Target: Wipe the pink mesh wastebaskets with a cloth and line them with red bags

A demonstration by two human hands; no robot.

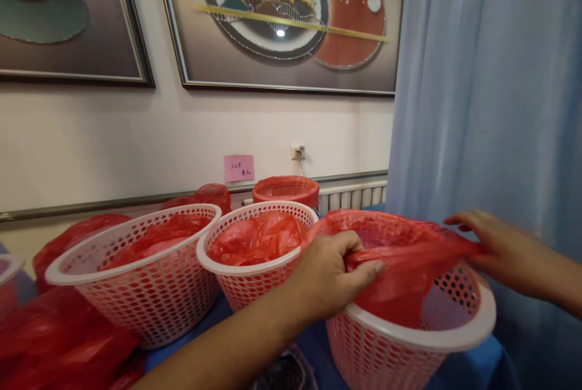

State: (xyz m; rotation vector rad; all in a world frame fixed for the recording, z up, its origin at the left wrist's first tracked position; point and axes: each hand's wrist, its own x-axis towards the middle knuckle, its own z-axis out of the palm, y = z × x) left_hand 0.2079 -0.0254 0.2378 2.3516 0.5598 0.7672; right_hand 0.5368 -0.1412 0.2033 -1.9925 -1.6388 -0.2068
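A thin red plastic bag point(395, 293) hangs partly inside a pinkish-white perforated plastic basket point(464, 341) at the right. Its mouth is stretched sideways above the rim. My left hand point(334, 272) grips the near edge of the bag between thumb and fingers, over the basket's left side. At the right, my right hand point(500, 250) pinches the other end of the bag's edge, slightly blurred. Part of the basket's far rim is hidden behind the red film.
Two more perforated baskets, one in the middle point(257, 267) and one at left point(136, 272), hold red bags. A red-covered basket point(286, 187) stands behind. Loose red bags point(68, 341) lie at lower left. A blue curtain point(477, 105) hangs at right.
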